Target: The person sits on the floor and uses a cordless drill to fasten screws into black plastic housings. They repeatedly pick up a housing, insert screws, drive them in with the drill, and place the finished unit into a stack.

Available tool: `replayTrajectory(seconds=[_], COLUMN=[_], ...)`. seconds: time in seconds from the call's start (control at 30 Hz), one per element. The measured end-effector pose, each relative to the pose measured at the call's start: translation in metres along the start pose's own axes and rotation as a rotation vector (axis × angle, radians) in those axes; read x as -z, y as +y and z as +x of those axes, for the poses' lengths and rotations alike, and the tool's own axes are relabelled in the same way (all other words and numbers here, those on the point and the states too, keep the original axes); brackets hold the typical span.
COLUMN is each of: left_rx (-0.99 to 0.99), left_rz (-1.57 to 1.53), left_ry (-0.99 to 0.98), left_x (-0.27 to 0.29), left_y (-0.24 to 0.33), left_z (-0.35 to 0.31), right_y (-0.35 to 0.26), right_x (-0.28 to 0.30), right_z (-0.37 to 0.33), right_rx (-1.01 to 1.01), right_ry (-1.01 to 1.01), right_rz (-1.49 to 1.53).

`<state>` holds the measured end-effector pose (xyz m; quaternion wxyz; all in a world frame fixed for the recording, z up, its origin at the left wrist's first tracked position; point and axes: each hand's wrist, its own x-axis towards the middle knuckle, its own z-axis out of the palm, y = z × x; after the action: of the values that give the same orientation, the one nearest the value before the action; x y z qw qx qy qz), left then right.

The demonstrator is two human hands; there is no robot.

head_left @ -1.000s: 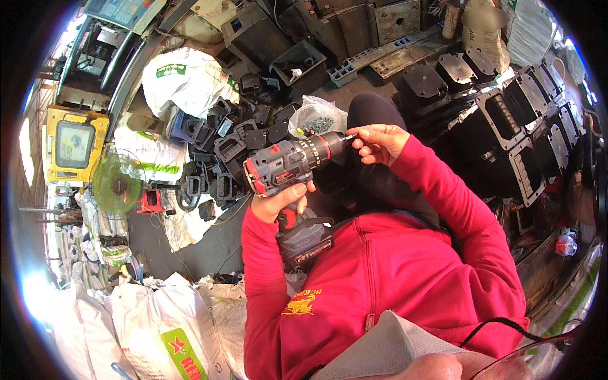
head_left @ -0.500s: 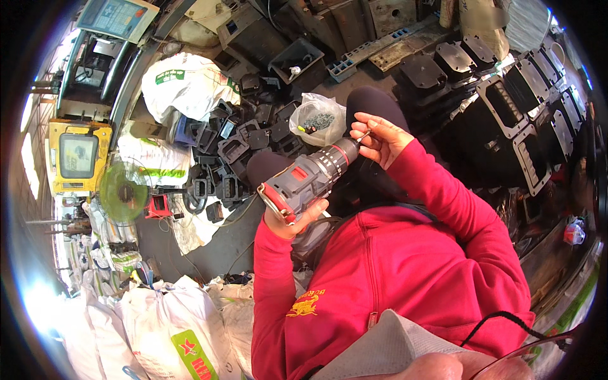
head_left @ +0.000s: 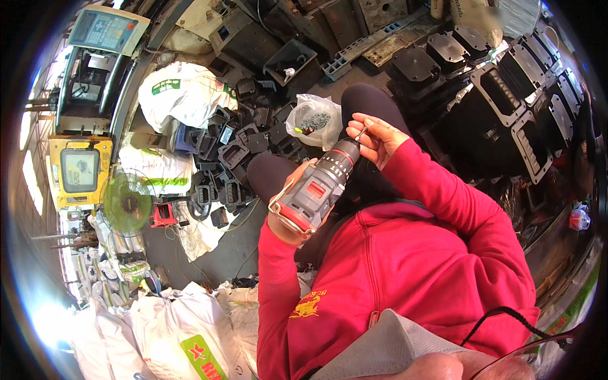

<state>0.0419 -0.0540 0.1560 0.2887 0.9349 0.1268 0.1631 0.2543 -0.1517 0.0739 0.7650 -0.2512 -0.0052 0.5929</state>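
Observation:
A grey and red cordless drill (head_left: 313,195) lies across my lap area, its chuck pointing away and to the right. My left hand (head_left: 283,229) is wrapped round its grip, which the drill body mostly hides. At the front of the chuck, a short metal bit (head_left: 361,133) sticks out. The fingertips of my right hand (head_left: 382,135) are pinched at that bit; whether a screw sits between them is too small to tell. Just beyond the chuck, a clear plastic bag (head_left: 334,132) stands open with small grey metal pieces (head_left: 315,121) inside, apparently screws.
Black plastic housings (head_left: 235,152) are heaped ahead and left. Larger black cases with metal frames (head_left: 503,126) stack up on the right. A green fan (head_left: 127,201) stands at the left, near a yellow-framed panel (head_left: 80,171). Stuffed white sacks (head_left: 168,326) line the lower left.
The drill has tilted further upright in the picture, its rear end swinging right and down with my left hand. My right fingertips stay at the bit.

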Motion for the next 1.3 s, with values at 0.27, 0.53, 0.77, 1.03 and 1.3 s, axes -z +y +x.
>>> replayTrajectory(seconds=[0.27, 0.53, 0.77, 1.03, 1.3], left_rx=[0.469, 0.075, 0.084, 0.236, 0.151], left_rz=[-1.212, -0.063, -0.058, -0.191, -0.201], left_ry=[0.077, 0.004, 0.021, -0.077, -0.109], left_x=[-0.004, -0.003, -0.003, 0.009, -0.003], left_y=[0.002, 0.004, 0.006, -0.011, -0.013], left_z=[-0.007, -0.008, -0.013, -0.036, -0.025], right_y=[0.003, 0.003, -0.006, -0.06, 0.005], right_x=[0.002, 0.0, 0.008, 0.111, 0.178], right_z=[0.0, -0.001, -0.01, -0.071, -0.065], right_rx=[0.021, 0.034, 0.003, 0.29, -0.087], right_ry=[0.003, -0.002, -0.019, 0.397, 0.563], right_rz=[-0.015, -0.057, -0.181, -0.251, -0.679])
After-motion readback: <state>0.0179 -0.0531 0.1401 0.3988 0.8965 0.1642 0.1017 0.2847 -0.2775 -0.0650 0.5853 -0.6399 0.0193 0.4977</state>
